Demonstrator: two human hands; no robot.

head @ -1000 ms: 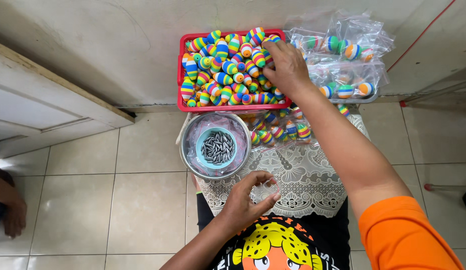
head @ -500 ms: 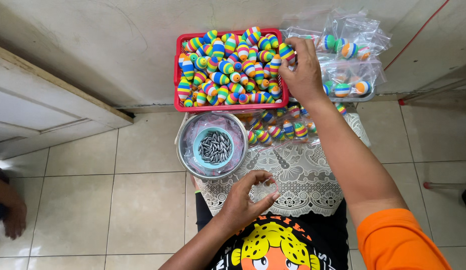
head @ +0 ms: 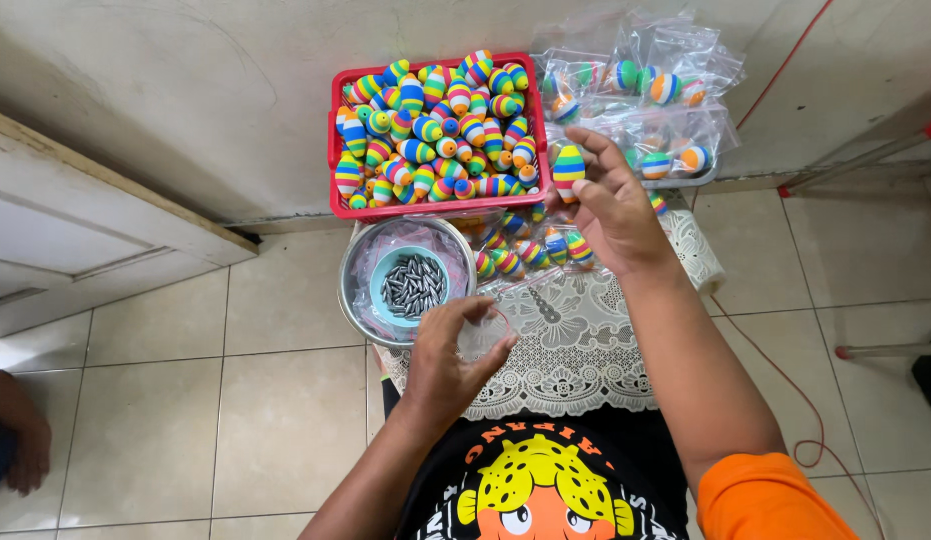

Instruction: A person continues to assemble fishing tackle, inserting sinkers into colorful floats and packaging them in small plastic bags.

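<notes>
Pinched in our right hand (head: 613,205): one rainbow-striped float (head: 568,171); our left hand (head: 453,352) closed on a clear plastic bag (head: 497,318).
We hold the float just beside the red basket (head: 337,165) of matching floats; the bag sits over the lace cloth (head: 575,350), near the metal bowl (head: 353,300) with grey sinkers (head: 413,285). Bagged floats (head: 645,95) lie by the wall.

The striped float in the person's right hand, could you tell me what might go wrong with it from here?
The right hand pinches the striped float only at the fingertips, so it could slip into the red basket. The clear bag in the left hand looks small, so the float might miss its mouth.
</notes>
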